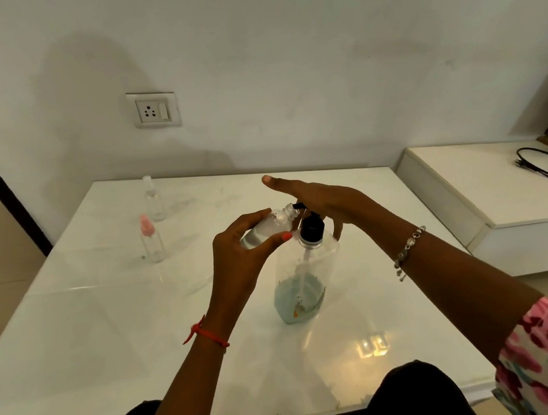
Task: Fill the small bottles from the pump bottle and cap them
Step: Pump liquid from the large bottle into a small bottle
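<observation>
While left hand (pixel 237 260) grips the small bottle (pixel 267 230), pump bottle (pixel 303 272) stands mid table (pixel 108 331).

Head-worn view, down over table (pixel 74 335)

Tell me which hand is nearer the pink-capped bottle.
Left. The left hand, gripping a small uncapped bottle, is to the right of the pink-capped bottle; the right hand rests on the pump bottle, farther right.

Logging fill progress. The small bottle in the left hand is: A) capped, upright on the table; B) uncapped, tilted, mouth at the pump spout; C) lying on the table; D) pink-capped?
B: the left hand grips the small bottle tilted, its open neck beside the spout of the pump bottle.
</observation>
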